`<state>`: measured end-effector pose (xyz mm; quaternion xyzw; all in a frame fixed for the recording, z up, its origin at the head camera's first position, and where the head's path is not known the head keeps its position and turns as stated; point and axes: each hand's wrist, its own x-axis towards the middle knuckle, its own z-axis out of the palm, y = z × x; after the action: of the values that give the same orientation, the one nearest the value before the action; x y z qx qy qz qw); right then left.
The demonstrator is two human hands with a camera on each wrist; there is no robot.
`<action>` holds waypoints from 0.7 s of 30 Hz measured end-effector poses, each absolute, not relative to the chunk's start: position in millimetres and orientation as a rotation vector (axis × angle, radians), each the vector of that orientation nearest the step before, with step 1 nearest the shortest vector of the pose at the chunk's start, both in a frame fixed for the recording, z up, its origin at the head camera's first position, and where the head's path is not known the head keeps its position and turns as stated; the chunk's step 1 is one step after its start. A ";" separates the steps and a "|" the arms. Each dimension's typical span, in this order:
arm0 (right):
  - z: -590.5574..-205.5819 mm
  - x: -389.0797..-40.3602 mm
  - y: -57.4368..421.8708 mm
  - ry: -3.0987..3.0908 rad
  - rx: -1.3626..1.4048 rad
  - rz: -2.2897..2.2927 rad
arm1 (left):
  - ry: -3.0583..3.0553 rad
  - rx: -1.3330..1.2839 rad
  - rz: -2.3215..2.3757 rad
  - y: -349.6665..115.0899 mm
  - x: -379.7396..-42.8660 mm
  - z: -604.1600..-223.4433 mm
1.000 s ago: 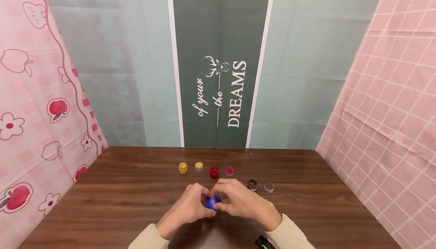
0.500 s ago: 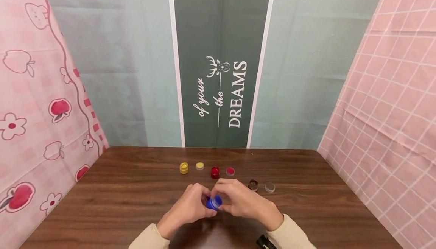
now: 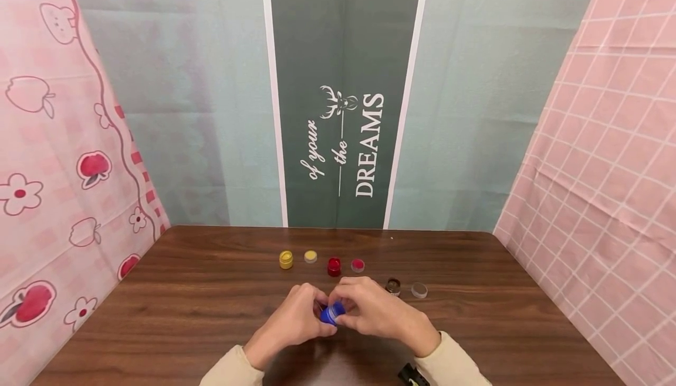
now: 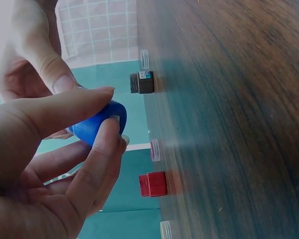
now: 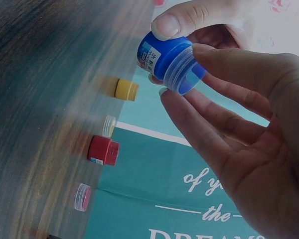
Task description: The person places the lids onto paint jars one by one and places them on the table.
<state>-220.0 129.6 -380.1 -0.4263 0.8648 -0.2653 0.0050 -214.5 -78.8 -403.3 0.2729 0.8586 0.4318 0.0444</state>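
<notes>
Small blue plastic jar (image 5: 165, 54): above the brown wood-grain tabletop (image 3: 185, 298); printed label (image 5: 150, 57) visible only from right wrist.
Left hand (image 3: 300, 318): grips its base.
Right hand (image 3: 372, 310): pinches clear ribbed lid (image 5: 179, 70).

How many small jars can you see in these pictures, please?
4: the blue jar held between the left hand and right hand; the yellow jar, red jar and dark jar stand on the table, from left to right. Others might be hidden.
</notes>
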 end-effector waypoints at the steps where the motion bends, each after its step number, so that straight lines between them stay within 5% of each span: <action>1: -380.2 -219.9 129.5 2.706 -1.322 -0.838 | 2.622 0.833 1.319 -78.8 -214.4 -403.4; 21: -377.3 -220.0 131.1 2.763 -1.413 -0.792 | 2.636 0.805 1.304 -79.1 -215.4 -402.5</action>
<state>-220.0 131.1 -377.3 -0.4411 0.8622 -0.2471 -0.0305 -215.4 -79.1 -402.5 0.2638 0.8636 0.4272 0.0463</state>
